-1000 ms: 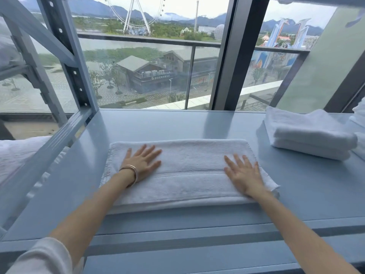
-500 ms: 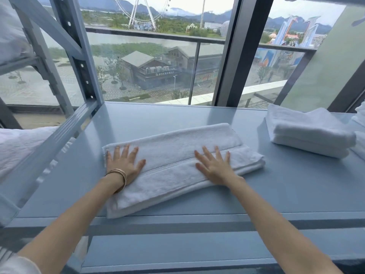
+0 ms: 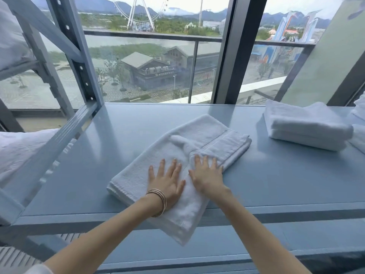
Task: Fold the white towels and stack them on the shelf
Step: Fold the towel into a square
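window [image 3: 150, 62] at 12 o'clock: Ferris wheel [image 3: 138, 12], grey-roofed building [image 3: 154, 66], river, mountains | balcony railing [image 3: 154, 35] across the glass | dark window post [image 3: 229, 50] at 1 o'clock | white bedding [image 3: 17, 149] at 9 o'clock

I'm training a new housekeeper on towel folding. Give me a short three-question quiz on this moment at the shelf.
1. True or false: both hands lie flat, fingers straight, on the folded white terry towel.
2. Which wrist wears the thin gold bangles? A) left B) right C) neither
3. Fill in: the towel's near corner hangs over the ____ edge of the grey-blue metal shelf.

Key
1. True: the left hand and right hand press it side by side.
2. A.
3. Front. The stack of folded white towels sits apart, at the right rear.
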Available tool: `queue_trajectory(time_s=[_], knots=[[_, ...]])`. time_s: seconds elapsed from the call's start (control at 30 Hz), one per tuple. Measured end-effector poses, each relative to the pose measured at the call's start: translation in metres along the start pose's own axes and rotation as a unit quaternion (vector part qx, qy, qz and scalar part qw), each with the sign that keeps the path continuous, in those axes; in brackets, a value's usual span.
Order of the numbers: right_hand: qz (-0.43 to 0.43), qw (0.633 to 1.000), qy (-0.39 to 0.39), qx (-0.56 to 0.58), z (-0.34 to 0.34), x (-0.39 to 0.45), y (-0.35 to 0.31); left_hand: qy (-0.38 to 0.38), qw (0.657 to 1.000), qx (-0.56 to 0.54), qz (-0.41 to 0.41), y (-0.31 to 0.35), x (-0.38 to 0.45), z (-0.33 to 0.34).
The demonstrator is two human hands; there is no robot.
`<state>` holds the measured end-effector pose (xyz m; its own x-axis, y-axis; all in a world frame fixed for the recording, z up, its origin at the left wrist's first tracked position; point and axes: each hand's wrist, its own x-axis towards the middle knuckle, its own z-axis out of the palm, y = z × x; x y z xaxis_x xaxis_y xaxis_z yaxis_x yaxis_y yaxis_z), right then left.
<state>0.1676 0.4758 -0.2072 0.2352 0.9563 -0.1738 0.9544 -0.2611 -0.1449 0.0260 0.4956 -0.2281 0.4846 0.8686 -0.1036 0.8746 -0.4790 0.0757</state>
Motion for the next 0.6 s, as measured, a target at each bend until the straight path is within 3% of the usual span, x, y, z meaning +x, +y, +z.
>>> queue_trajectory(time_s=[0.1, 0.2, 0.27, 0.33, 0.4, 0.5, 0.6], knots=[[-0.065, 0.997, -0.014, -0.041, -0.007, 0.033, 0.035, -0.018, 0.999, 0.005, -0.029, 0.018, -0.014, 0.002], [-0.157, 0.983, -0.050, -0.081, -0.024, 0.061, 0.065, -0.062, 0.998, 0.009, 0.017, 0.042, -0.031, 0.000], [-0.154, 0.978, -0.046, -0.131, -0.033, 0.072, 0.070, -0.072, 0.996, -0.001, 0.059, 0.052, -0.030, -0.010], [-0.135, 0.976, 0.019, -0.171, -0.035, 0.072, 0.060, -0.034, 0.997, -0.001, 0.068, 0.048, -0.011, -0.023], [-0.142, 0.981, 0.054, -0.118, -0.026, 0.059, 0.042, -0.003, 0.999, -0.004, 0.047, 0.030, 0.017, -0.030], [-0.146, 0.988, 0.032, -0.039, -0.004, 0.037, 0.036, -0.017, 1.000, 0.003, 0.011, -0.005, 0.054, -0.024], [-0.091, 0.995, 0.038, -0.019, -0.001, 0.041, 0.054, 0.010, 1.000, -0.017, -0.012, -0.026, 0.070, -0.017]])
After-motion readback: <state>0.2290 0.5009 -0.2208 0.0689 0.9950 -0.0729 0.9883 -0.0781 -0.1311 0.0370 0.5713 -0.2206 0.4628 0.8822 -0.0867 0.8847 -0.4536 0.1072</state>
